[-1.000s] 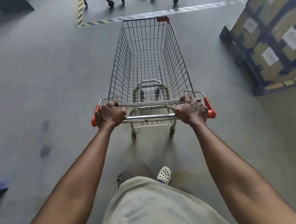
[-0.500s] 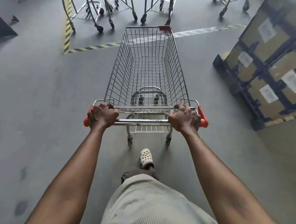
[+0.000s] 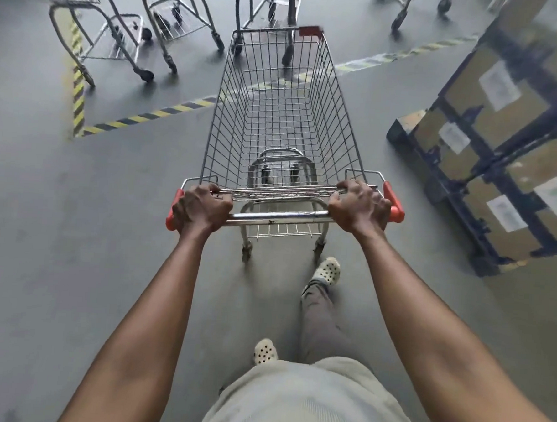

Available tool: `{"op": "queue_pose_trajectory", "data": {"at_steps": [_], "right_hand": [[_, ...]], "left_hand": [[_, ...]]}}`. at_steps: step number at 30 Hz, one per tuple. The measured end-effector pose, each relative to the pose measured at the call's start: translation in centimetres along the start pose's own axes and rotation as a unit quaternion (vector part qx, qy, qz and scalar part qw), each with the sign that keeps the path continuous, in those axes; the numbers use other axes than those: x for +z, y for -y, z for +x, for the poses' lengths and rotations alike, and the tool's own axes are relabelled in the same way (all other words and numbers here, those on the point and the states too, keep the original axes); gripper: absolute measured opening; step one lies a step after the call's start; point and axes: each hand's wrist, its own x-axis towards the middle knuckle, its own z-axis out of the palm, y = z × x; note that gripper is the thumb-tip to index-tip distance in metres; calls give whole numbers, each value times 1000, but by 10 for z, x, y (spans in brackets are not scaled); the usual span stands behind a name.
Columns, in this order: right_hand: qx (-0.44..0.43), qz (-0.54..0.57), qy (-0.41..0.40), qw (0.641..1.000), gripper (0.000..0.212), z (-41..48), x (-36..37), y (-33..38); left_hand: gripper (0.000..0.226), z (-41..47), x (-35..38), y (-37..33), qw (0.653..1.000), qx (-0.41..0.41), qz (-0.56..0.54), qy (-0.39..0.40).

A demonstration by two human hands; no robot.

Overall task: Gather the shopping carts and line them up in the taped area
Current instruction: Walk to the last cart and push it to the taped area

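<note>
An empty wire shopping cart (image 3: 276,119) with red handle ends stands straight ahead of me on the grey floor. My left hand (image 3: 200,207) grips the left part of its metal handle bar (image 3: 278,216). My right hand (image 3: 359,207) grips the right part of the same bar. The cart's front end reaches over the yellow-and-black floor tape (image 3: 146,118) that marks the area. Inside that area, parked carts (image 3: 118,34) stand side by side at the top of the view, seen only from their frames and wheels down.
A tall stack of strapped cardboard boxes (image 3: 504,126) on a dark pallet stands close on the right. Another cart's wheels (image 3: 401,21) show at the top right. Bare grey floor lies to my left. My feet in pale clogs (image 3: 327,271) are behind the cart.
The cart has rolled forward with both hands on its handle; its front now crosses the tape line. The parked carts and the box stack have come nearer.
</note>
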Motion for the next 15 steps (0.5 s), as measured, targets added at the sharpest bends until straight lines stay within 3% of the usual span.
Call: {"op": "queue_pose_trajectory", "data": {"at_steps": [8,15], "right_hand": [[-11,-2,14,1000,41,206,-44,3],[2,-7,22,1000,43,357,-69,12]], "left_hand": [[38,158,21,-130,999,39,21,27],[40,293,37,-217,999,27,22,17]]}}
